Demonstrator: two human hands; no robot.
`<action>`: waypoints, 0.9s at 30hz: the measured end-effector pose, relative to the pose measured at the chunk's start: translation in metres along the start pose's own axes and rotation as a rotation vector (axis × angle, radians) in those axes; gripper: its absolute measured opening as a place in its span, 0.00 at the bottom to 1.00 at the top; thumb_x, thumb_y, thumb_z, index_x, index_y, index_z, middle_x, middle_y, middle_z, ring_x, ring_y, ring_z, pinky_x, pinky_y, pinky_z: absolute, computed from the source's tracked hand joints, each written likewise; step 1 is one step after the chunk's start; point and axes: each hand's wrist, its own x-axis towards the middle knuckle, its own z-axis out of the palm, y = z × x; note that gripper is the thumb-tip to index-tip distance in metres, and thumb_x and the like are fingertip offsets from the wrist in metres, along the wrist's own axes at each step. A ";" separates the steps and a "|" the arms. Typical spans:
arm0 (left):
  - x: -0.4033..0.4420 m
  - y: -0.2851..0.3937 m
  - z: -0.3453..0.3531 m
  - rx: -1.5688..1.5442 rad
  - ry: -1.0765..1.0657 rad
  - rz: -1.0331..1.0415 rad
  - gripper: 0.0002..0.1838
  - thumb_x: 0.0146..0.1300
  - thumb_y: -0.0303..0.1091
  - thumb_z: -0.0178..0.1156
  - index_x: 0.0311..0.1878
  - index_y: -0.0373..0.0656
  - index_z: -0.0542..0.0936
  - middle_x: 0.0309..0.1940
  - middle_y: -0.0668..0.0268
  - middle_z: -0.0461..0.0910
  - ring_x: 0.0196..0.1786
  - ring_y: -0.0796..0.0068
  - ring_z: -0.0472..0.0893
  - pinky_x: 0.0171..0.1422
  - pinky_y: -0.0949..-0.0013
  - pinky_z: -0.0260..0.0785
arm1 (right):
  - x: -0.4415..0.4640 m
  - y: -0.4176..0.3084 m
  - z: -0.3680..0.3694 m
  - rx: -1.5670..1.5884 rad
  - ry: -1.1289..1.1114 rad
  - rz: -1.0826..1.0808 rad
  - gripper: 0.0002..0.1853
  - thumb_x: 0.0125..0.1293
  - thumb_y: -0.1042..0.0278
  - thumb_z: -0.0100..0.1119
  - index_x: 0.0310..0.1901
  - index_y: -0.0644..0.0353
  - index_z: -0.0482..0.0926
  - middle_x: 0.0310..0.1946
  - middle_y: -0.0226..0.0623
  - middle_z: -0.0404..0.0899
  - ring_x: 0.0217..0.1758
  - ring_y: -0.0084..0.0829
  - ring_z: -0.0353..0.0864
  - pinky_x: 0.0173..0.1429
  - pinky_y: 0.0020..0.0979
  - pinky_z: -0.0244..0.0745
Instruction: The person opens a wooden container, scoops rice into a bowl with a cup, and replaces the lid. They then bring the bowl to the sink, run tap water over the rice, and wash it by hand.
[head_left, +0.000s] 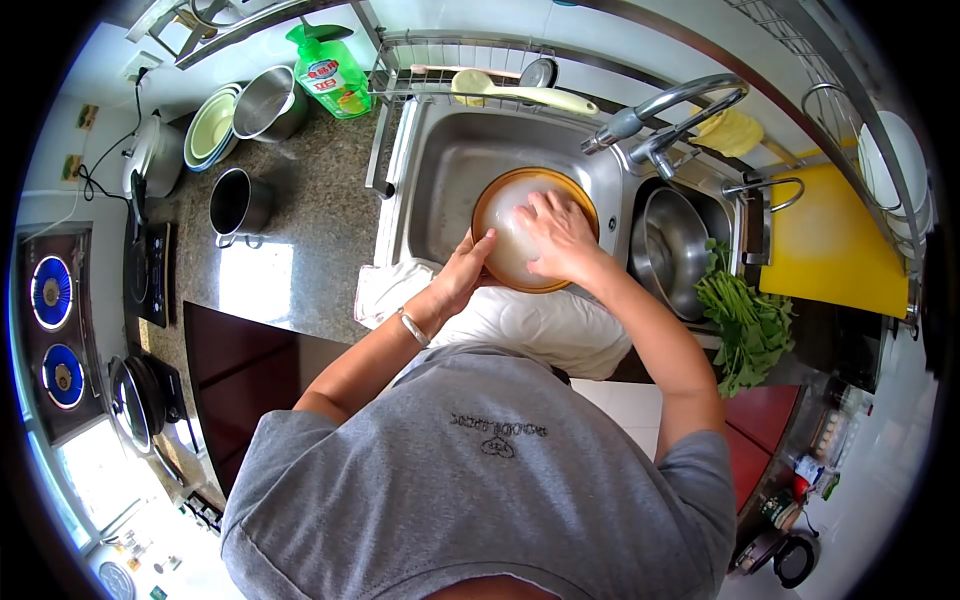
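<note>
An amber-rimmed bowl (508, 262) with cloudy whitish water in it is over the front of the steel sink (450, 150). My left hand (462, 270) grips the bowl's left side, thumb at the rim. My right hand (562, 238) dips into the bowl with bent, slightly parted fingers; whatever lies under the fingertips is hidden by the cloudy water. The faucet (655, 110) stands behind and to the right of the bowl. A white cloth (530, 322) lies along the sink's front edge, below the bowl.
Right of the bowl are a steel basin (668, 250), leafy greens (745, 320) and a yellow board (835, 240). A rack (440, 85) with utensils runs behind the sink. On the left counter stand a green soap bottle (332, 80), a dark pot (240, 205) and stacked bowls (210, 130).
</note>
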 end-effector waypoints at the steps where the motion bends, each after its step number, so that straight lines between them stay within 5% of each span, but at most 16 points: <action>1: -0.001 0.001 0.002 -0.006 0.012 0.004 0.24 0.73 0.50 0.42 0.64 0.44 0.61 0.56 0.60 0.71 0.53 0.67 0.77 0.56 0.60 0.74 | 0.003 -0.003 0.002 0.002 0.000 -0.002 0.30 0.42 0.65 0.71 0.50 0.55 0.73 0.52 0.39 0.69 0.57 0.40 0.69 0.54 0.42 0.72; 10: 0.006 -0.006 -0.005 0.003 -0.004 -0.026 0.24 0.73 0.50 0.43 0.64 0.43 0.62 0.54 0.59 0.72 0.53 0.66 0.77 0.56 0.59 0.74 | 0.010 0.010 -0.003 0.155 -0.230 0.044 0.27 0.43 0.68 0.68 0.48 0.57 0.73 0.50 0.42 0.71 0.53 0.42 0.75 0.53 0.38 0.75; 13: 0.008 -0.006 -0.009 0.025 0.002 -0.020 0.24 0.73 0.50 0.42 0.63 0.43 0.62 0.54 0.59 0.72 0.53 0.66 0.77 0.56 0.59 0.74 | -0.003 0.019 -0.016 0.244 0.026 -0.098 0.21 0.48 0.65 0.67 0.46 0.57 0.77 0.50 0.38 0.74 0.51 0.41 0.76 0.52 0.38 0.75; 22: 0.007 -0.004 -0.011 -0.007 -0.006 0.015 0.24 0.73 0.50 0.42 0.62 0.41 0.64 0.55 0.58 0.72 0.56 0.65 0.76 0.57 0.58 0.73 | -0.011 0.011 -0.010 0.541 0.507 0.106 0.11 0.63 0.74 0.53 0.46 0.63 0.78 0.35 0.38 0.83 0.42 0.39 0.82 0.46 0.34 0.76; 25: 0.005 -0.002 -0.010 -0.014 0.023 0.007 0.24 0.73 0.49 0.42 0.62 0.40 0.64 0.55 0.58 0.73 0.56 0.65 0.76 0.57 0.58 0.74 | -0.014 0.015 0.011 0.803 0.465 0.183 0.12 0.68 0.75 0.48 0.50 0.66 0.75 0.42 0.42 0.83 0.46 0.36 0.83 0.50 0.31 0.76; 27: 0.007 -0.002 -0.011 -0.004 0.031 0.013 0.24 0.73 0.49 0.42 0.62 0.40 0.64 0.55 0.58 0.73 0.55 0.65 0.77 0.56 0.58 0.74 | -0.014 0.021 0.016 1.279 0.487 0.200 0.14 0.73 0.73 0.42 0.55 0.69 0.71 0.46 0.46 0.81 0.50 0.34 0.82 0.55 0.31 0.76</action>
